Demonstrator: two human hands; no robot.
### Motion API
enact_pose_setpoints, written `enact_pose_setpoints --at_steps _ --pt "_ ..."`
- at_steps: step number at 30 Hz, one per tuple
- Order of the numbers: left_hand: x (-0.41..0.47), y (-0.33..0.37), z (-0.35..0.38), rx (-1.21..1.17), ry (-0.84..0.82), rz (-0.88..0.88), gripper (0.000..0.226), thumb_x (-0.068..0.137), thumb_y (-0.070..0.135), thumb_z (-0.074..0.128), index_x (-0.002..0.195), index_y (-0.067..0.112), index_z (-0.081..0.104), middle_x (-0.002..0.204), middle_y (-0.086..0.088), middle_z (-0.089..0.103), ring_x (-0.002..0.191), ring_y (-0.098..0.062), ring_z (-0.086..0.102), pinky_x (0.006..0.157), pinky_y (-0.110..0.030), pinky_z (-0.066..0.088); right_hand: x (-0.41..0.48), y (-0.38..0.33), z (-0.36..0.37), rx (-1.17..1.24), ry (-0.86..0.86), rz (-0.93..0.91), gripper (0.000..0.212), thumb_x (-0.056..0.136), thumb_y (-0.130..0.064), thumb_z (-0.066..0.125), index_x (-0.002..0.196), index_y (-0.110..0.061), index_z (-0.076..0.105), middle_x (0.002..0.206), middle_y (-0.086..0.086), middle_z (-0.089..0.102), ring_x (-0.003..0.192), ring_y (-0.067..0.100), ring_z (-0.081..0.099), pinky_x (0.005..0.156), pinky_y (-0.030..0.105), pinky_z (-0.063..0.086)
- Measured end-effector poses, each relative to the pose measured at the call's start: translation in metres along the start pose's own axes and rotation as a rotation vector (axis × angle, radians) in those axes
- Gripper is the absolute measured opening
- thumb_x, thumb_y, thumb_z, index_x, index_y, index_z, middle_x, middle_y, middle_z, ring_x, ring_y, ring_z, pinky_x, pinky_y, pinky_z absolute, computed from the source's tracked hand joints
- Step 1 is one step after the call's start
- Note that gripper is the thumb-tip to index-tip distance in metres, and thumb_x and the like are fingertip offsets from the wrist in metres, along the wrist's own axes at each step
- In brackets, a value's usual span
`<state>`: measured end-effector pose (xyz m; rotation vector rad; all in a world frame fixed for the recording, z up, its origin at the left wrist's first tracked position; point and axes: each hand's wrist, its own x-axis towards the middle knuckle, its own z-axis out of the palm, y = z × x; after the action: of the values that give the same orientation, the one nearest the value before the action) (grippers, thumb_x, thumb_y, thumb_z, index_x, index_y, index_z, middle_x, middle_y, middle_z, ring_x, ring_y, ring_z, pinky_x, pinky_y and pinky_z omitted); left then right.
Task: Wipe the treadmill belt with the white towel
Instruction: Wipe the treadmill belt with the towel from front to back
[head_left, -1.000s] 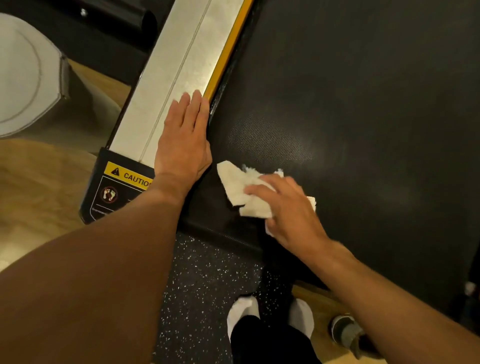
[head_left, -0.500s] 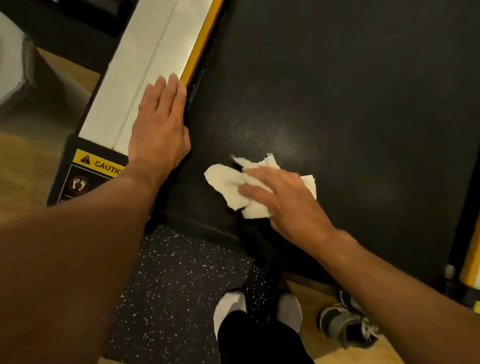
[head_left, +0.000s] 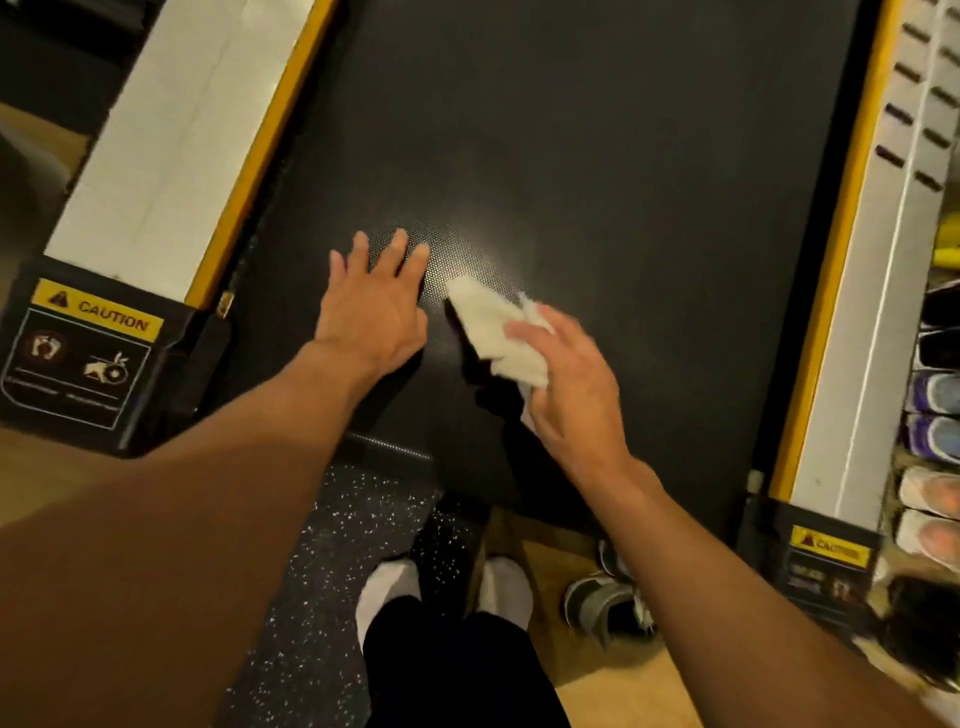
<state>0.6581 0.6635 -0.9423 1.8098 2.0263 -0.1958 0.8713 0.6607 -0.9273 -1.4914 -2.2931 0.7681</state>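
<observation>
The black treadmill belt (head_left: 597, 156) fills the middle of the view. My right hand (head_left: 569, 384) grips the crumpled white towel (head_left: 493, 327) near the belt's rear end; whether the towel touches the belt I cannot tell. My left hand (head_left: 374, 306) lies flat on the belt just left of the towel, fingers spread, holding nothing. Part of the towel is hidden under my right palm.
Silver side rails with yellow edging run along the left (head_left: 171, 135) and right (head_left: 852, 291) of the belt. Caution stickers (head_left: 88, 348) mark the rear corners. Several shoes (head_left: 935, 395) line the right edge, one shoe (head_left: 608, 603) lies behind the belt, and my socked feet (head_left: 389, 592) stand on a speckled mat.
My left hand left the side rail and now lies flat on the belt. My right hand moved the towel rightward toward the belt's middle. The view shifted right, showing the right rail and shoes.
</observation>
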Motion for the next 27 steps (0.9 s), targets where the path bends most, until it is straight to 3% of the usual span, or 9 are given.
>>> enact_pose_setpoints --at_steps 3,7,9,13,16,18,21,23,27 --pt "0.008 0.021 0.000 0.036 -0.204 -0.059 0.089 0.087 0.057 0.050 0.152 0.031 -0.005 0.159 -0.018 -0.014 0.141 -0.052 -0.009 0.111 -0.068 0.005 0.033 0.021 -0.012 0.016 0.086 0.258 0.062 0.077 0.008 0.050 0.133 -0.018 0.051 0.142 0.006 0.042 0.125 0.020 0.045 0.102 0.012 0.025" --pt "0.019 0.026 -0.017 0.072 -0.424 -0.089 0.127 0.066 0.069 0.070 0.149 0.035 -0.020 0.155 -0.018 -0.028 0.140 -0.053 -0.015 0.111 -0.068 0.008 0.043 0.043 -0.001 -0.153 -0.088 0.095 0.060 0.080 -0.016 0.066 0.136 -0.021 0.046 0.145 0.010 0.041 0.125 0.031 0.045 0.103 0.039 0.039" --pt "0.021 0.032 -0.023 0.109 -0.498 -0.126 0.140 0.058 0.065 0.078 0.147 0.033 -0.025 0.153 -0.019 -0.032 0.140 -0.052 -0.017 0.111 -0.067 0.011 0.010 0.041 0.004 -0.226 -0.161 0.012 0.066 0.070 -0.006 0.071 0.131 -0.023 0.052 0.143 0.009 0.045 0.121 0.035 0.046 0.096 0.044 0.042" --pt "0.023 0.053 -0.015 0.103 -0.489 -0.228 0.147 0.057 0.050 0.087 0.146 0.029 -0.029 0.150 -0.023 -0.035 0.139 -0.055 -0.015 0.109 -0.069 0.015 -0.036 0.041 -0.003 -0.125 -0.232 0.016 0.057 0.064 -0.003 0.075 0.116 -0.025 0.064 0.129 0.004 0.057 0.103 0.032 0.053 0.086 0.044 0.048" --pt "0.027 0.064 -0.009 0.067 -0.486 -0.317 0.152 0.054 0.035 0.092 0.145 0.029 -0.029 0.149 -0.023 -0.037 0.138 -0.056 -0.015 0.107 -0.071 0.017 -0.004 0.054 -0.018 -0.084 -0.043 0.040 0.036 0.070 -0.018 0.078 0.104 -0.024 0.068 0.111 0.003 0.065 0.089 0.031 0.059 0.079 0.037 0.047" --pt "0.029 0.065 -0.007 0.047 -0.489 -0.336 0.153 0.053 0.030 0.093 0.145 0.030 -0.029 0.149 -0.023 -0.037 0.138 -0.055 -0.015 0.107 -0.071 0.018 0.034 0.060 -0.030 -0.106 0.079 0.096 0.037 0.074 -0.012 0.070 0.109 -0.023 0.066 0.116 0.003 0.061 0.095 0.031 0.057 0.081 0.036 0.044" --pt "0.030 0.062 -0.008 0.018 -0.488 -0.324 0.153 0.052 0.028 0.093 0.146 0.032 -0.028 0.150 -0.021 -0.037 0.139 -0.053 -0.016 0.107 -0.070 0.018 0.060 0.060 -0.029 -0.297 -0.037 0.261 0.041 0.081 -0.026 0.066 0.121 -0.024 0.055 0.134 0.001 0.044 0.114 0.030 0.042 0.086 0.047 0.043" --pt "0.029 0.059 -0.009 0.018 -0.489 -0.313 0.152 0.053 0.029 0.093 0.146 0.032 -0.028 0.150 -0.020 -0.037 0.140 -0.053 -0.016 0.108 -0.070 0.018 0.044 0.057 -0.022 -0.396 -0.124 0.248 0.046 0.081 -0.030 0.068 0.121 -0.020 0.049 0.133 0.004 0.041 0.114 0.030 0.039 0.083 0.051 0.043" --pt "0.028 0.058 -0.011 0.018 -0.500 -0.307 0.153 0.053 0.030 0.093 0.145 0.032 -0.029 0.150 -0.021 -0.036 0.139 -0.054 -0.015 0.107 -0.070 0.018 -0.014 0.063 -0.021 -0.121 -0.147 0.189 0.036 0.077 -0.007 0.063 0.110 -0.019 0.055 0.113 0.002 0.051 0.098 0.028 0.049 0.075 0.039 0.045"
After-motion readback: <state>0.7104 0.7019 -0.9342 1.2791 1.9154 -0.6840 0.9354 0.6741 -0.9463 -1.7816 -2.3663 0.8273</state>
